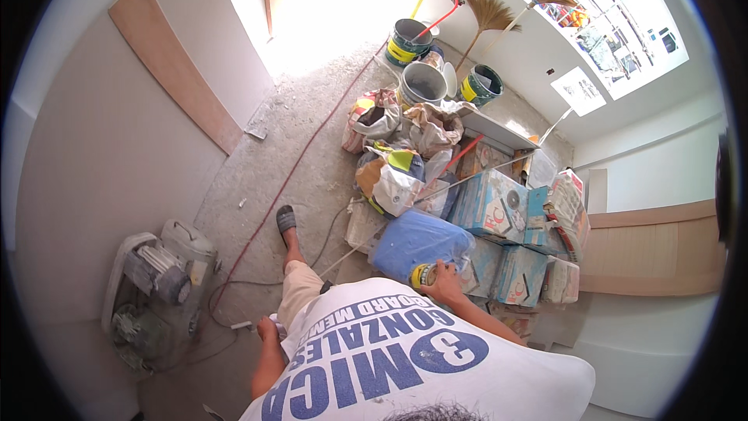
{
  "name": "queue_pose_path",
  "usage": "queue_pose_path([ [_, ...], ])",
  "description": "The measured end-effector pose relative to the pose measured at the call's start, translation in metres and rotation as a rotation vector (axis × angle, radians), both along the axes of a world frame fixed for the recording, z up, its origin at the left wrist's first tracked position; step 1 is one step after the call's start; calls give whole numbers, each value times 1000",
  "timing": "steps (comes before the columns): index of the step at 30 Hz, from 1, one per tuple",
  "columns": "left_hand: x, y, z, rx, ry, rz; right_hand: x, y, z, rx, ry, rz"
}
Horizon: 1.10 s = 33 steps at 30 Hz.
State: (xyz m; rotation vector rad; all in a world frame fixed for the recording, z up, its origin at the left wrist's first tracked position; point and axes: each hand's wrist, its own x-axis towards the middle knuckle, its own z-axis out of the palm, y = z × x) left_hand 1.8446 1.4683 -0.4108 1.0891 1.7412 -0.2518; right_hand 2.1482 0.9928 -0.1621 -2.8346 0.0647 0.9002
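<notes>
My right hand (445, 283) is wrapped round the side of a small yellow-labelled can (424, 275). The can is at the near edge of a pile covered with blue plastic sheeting (417, 242); whether it rests there or is held just above, I cannot tell. Down at my left side, my left hand (269, 329) is curled beside my shorts. Something whitish shows at its fingers, too small to name. A short white stick-like piece (241, 325) appears just left of that hand.
Cardboard boxes (491, 204) are stacked at right, with open sacks (374, 118) and buckets (423, 83) beyond. Straw brooms (489, 12) lean on the far wall. A dusty motor machine (160, 281) stands at left. A red hose (292, 175) crosses the concrete floor.
</notes>
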Motion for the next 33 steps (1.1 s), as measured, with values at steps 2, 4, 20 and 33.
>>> queue_pose_path([
  [2,73,80,-4,31,-20,66,30,58,-11,-37,51,-57],
  [4,154,179,-12,82,-48,127,59,84,-15,-127,116,-98],
  [20,811,486,93,195,-188,-450,437,296,-82,26,245,-346],
  [33,1151,445,52,-43,60,-633,972,356,-23,-46,38,-482],
])
